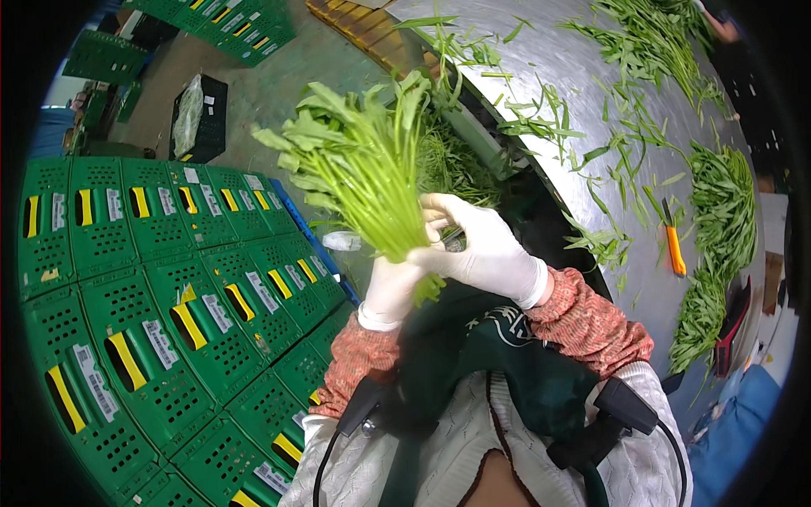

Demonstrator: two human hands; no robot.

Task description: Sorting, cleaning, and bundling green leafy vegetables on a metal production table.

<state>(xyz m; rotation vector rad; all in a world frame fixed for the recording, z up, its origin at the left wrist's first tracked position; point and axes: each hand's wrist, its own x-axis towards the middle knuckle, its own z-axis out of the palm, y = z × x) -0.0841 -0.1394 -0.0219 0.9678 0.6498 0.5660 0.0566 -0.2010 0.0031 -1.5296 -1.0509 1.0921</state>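
Note:
A bunch of leafy greens is held up in front of me, its leaves fanned toward the upper left. My left hand, in a white glove, is closed around the lower stems. The gloved right hand grips the same stems from the right, thumb and fingers curled against them. Parts of the left fingers are hidden behind the bunch. A few short green ends poke out below the hands.
Stacked green crates with yellow handles fill the left. On the metal table at right lie loose leaves, piled greens and an orange-handled knife. A black crate stands on the floor. Another person's hand shows at upper right.

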